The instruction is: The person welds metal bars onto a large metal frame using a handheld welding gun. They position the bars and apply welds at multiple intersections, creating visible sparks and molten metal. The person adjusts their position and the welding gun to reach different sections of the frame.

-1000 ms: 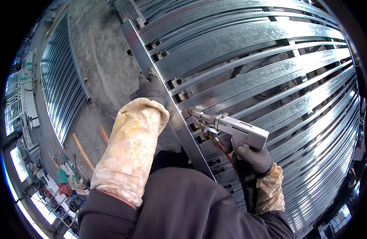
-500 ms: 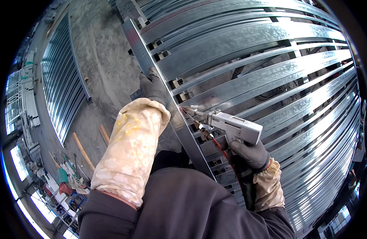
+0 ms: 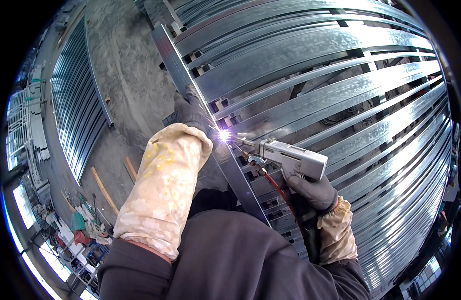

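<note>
In my gloved right hand (image 3: 315, 192) is a silver handheld welding gun (image 3: 293, 157), my fingers wrapped round its grip. The gun's nozzle points left, and a bright violet-white welding arc (image 3: 224, 135) with flying sparks burns at its tip. The arc sits where a grey steel end rail (image 3: 240, 182) meets the crosswise slats (image 3: 290, 112) of a metal frame. A red hose (image 3: 278, 188) and a black cable run back from the gun beneath my right wrist. My gloved left hand (image 3: 190, 110) grips the rail's outer edge just beyond the arc; some fingers are hidden.
A finished-looking slatted metal panel (image 3: 80, 100) lies on the concrete floor (image 3: 125, 65) to the left. Wooden strips (image 3: 104, 190) lie nearer me. Pale metal frames (image 3: 23, 117) and a cluttered rack (image 3: 88, 250) stand along the left side.
A bright arc with sparks has lit at the gun's tip, where only the nozzle showed before. The gun has shifted very slightly left; both hands keep their hold.
</note>
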Demonstrator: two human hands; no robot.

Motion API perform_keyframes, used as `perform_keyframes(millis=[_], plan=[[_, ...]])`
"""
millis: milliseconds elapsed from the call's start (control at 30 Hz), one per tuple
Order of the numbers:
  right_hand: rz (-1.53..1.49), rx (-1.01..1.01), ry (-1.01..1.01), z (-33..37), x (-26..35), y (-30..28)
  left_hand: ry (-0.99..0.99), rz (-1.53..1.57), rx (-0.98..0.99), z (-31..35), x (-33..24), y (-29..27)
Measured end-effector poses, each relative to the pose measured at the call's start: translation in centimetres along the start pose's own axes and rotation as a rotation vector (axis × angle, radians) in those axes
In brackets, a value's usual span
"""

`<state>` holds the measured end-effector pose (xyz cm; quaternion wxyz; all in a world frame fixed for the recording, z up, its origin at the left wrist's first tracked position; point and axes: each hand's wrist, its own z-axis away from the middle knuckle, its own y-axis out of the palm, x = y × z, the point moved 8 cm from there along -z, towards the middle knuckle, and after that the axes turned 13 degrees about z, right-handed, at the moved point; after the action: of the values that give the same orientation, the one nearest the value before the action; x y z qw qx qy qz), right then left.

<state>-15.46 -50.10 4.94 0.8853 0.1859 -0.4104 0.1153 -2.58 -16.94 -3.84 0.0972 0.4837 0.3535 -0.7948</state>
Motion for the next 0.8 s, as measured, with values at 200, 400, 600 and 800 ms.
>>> perform_keyframes(millis=[200, 400, 600, 800], plan=[[-0.043, 0.052, 0.100, 0.4, -0.8, 0.2, 0.115, -0.006, -0.006, -0.2, -0.2, 0.3], [-0.006, 0.032, 0.073, 0.3, -0.8, 0.1, 0.069, 0.067, 0.012, -0.3, 0.1, 0.4], [-0.008, 0.058, 0.116, 0.7, -0.7, 0.2, 0.077, 0.000, -0.022, 0.7, -1.0, -0.1], [-0.071, 0.027, 0.027, 0.7, 0.1, 0.2, 0.100, 0.013, -0.022, 0.2, -0.4, 0.2]])
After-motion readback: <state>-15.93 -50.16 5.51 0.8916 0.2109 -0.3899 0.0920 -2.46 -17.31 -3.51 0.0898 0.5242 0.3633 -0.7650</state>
